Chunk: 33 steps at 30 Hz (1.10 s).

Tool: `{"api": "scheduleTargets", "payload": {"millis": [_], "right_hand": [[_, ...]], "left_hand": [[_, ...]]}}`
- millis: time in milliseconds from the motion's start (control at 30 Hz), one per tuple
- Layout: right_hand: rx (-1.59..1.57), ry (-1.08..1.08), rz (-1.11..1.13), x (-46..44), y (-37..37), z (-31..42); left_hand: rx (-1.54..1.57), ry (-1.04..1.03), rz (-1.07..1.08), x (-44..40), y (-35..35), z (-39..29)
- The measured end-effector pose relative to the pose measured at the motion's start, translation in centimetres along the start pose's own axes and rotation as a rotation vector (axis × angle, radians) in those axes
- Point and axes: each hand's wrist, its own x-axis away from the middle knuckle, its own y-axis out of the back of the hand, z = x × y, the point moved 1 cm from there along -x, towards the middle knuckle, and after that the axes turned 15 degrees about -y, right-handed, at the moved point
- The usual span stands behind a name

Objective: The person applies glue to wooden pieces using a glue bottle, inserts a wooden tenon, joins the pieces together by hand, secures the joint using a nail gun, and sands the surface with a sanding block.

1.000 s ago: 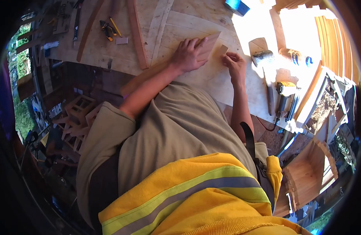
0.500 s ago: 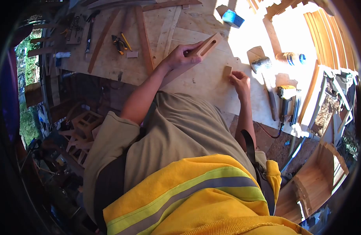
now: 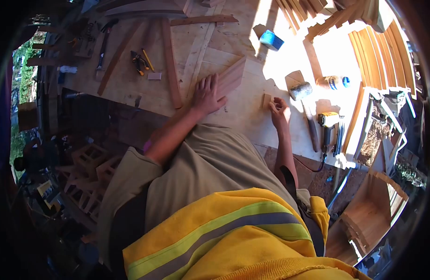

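Observation:
My left hand point(image 3: 207, 96) lies with fingers apart on a wooden board point(image 3: 231, 78), whose broad face is up and whose angled end points to the upper right. Part of the board is hidden under the hand and forearm. To the right, my right hand point(image 3: 280, 111) pinches a small flat wooden piece point(image 3: 267, 101) between thumb and fingers, just above or on the workbench point(image 3: 245, 116). A gap of bench separates the small piece from the board.
A mallet point(image 3: 301, 91), a yellow and black power tool point(image 3: 328, 120) and a bottle point(image 3: 334, 83) are at the right. A blue block point(image 3: 271, 40) sits farther back. Pliers point(image 3: 139, 62), a pencil point(image 3: 147, 59) and wooden strips point(image 3: 170, 65) lie left.
The board was tilted up, showing a slotted edge, and now lies broad face up under my left hand. My right hand still holds the small piece. The camera view has shifted.

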Motion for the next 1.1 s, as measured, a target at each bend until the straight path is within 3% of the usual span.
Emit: {"api": "scheduleTargets", "payload": {"millis": [300, 600, 667, 733, 767, 800, 867, 933, 1100], "right_hand": [[-0.046, 0.097, -0.057, -1.9, 1.3, 7.9], [-0.076, -0.043, -0.167, 2.0, 3.2, 4.9], [-0.363, -0.087, -0.277, 0.7, 5.3, 2.0], [-1.114, -0.426, -0.177, -0.7, 8.8, 1.4], [-1.349, -0.473, -0.144, -1.8, 10.6, 1.7], [-1.667, -0.452, -0.024, -4.1, 12.4, -0.2], [-2.165, -0.432, 0.463, -6.6, 15.6, 0.9], [-2.281, -0.415, 0.531, -8.9, 16.7, 2.0], [-2.203, -0.14, 0.562, -11.7, 15.6, 0.9]], "left_hand": [[0.066, -0.001, 0.014, 0.5, -0.3, 0.6], [0.162, 0.027, 0.067, -0.2, 0.0, 0.7], [0.152, 0.049, 0.071, 0.2, -0.4, 0.7], [0.159, 0.056, 0.075, 0.2, -0.5, 0.8], [0.146, 0.072, 0.074, 0.1, -0.5, 0.8], [0.144, 0.047, 0.063, 0.0, -0.4, 0.7], [0.112, 0.089, 0.051, 0.0, -0.3, 0.7], [0.138, 0.091, 0.089, -0.1, 0.0, 0.5], [0.082, 0.059, 0.053, 0.3, 0.0, 0.2]]}}
